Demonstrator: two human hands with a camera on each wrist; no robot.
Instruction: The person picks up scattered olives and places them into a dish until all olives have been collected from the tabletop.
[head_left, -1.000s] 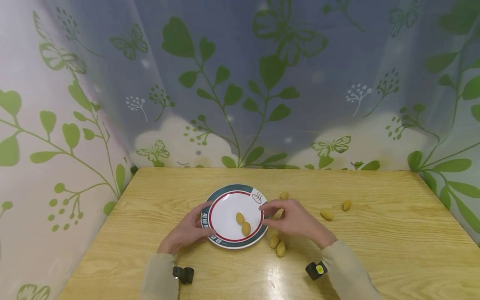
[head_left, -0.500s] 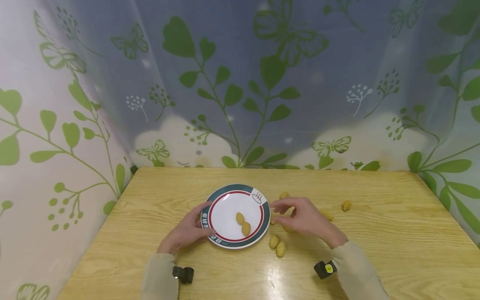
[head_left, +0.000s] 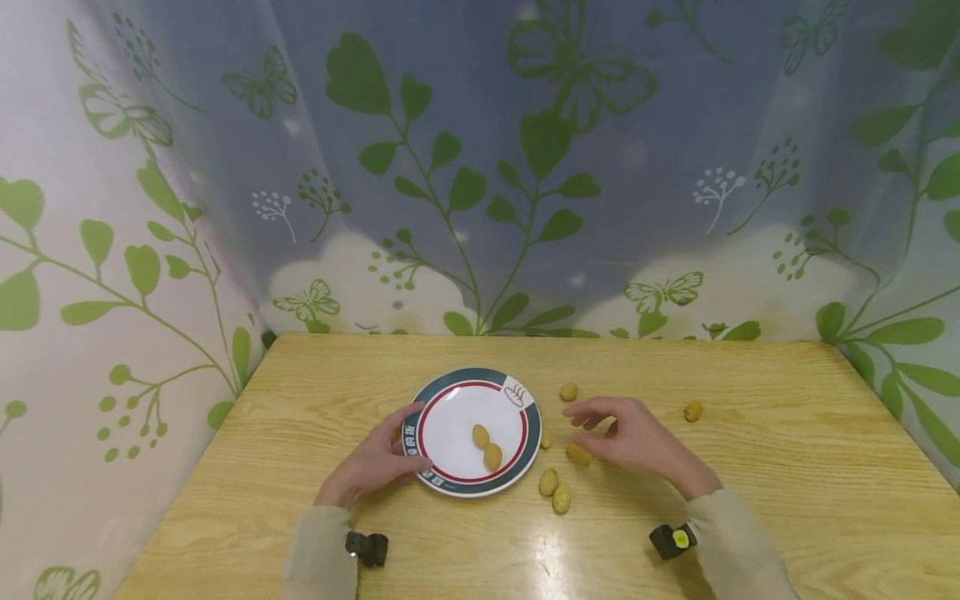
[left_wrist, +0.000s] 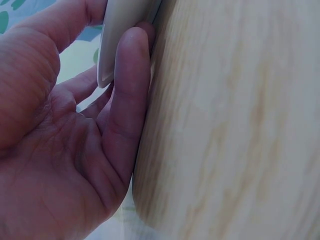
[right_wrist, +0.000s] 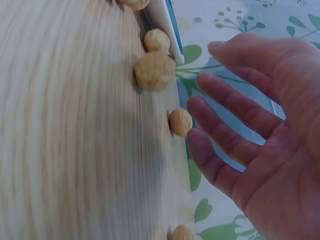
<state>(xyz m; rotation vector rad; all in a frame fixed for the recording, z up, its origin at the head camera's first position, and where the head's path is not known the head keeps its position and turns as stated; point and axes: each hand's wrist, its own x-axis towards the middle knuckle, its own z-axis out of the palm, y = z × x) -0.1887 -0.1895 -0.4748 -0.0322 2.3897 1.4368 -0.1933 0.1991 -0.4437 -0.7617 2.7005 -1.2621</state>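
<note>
My left hand (head_left: 367, 462) grips the left rim of a round plate (head_left: 450, 425), white with a dark teal border and a red ring. The left wrist view shows its fingers under the plate's edge (left_wrist: 107, 60). Two yellow-brown oval nuts (head_left: 492, 457), walnut-like, lie together on the plate, right of its middle. My right hand (head_left: 633, 433) hovers over the table right of the plate, fingers loosely bent and apart, holding nothing. One nut (head_left: 577, 454) lies just below its thumb; another (head_left: 569, 392) lies beyond its fingertips. In the right wrist view, wrinkled nuts (right_wrist: 155, 71) lie beyond the open fingers.
A small nut (head_left: 545, 439) sits right beside the plate's right rim. Two more nuts (head_left: 561, 498) touch each other nearer the front, and one (head_left: 693, 411) lies farther right. The wooden table (head_left: 787, 467) is bounded behind by a leaf-and-butterfly patterned curtain (head_left: 480, 167).
My right hand has moved right, from over the plate's right rim to the table beside it, uncovering nuts there and covering one farther right. The left hand and plate have stayed put.
</note>
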